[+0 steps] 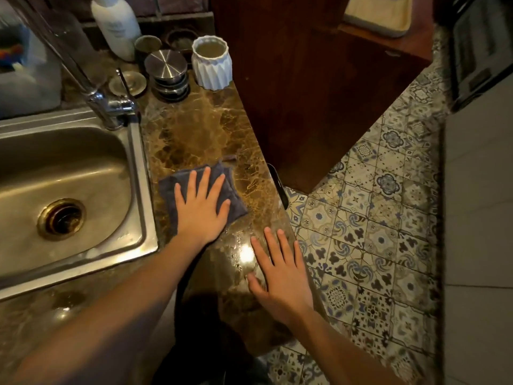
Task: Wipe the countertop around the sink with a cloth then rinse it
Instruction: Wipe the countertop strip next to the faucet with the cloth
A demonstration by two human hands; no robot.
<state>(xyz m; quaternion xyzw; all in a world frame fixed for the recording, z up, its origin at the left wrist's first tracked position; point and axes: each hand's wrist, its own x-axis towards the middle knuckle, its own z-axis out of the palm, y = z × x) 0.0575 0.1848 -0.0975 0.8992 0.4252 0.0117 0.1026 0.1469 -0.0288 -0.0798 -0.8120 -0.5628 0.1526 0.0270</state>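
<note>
bare marble countertop ahead, steel canisters and white vase blocking far end

Glossy brown marble countertop: bore a folded dark grey cloth just beside the steel sink. Carried, at far end, a white ribbed ceramic vase, stacked round steel tins, a white plastic bottle.

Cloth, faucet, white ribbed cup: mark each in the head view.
cloth (168, 195): head view, uncovered left edge of the fabric.
faucet (111, 107): head view, chrome base of the body.
white ribbed cup (212, 68): head view, ribbed side wall.
</note>
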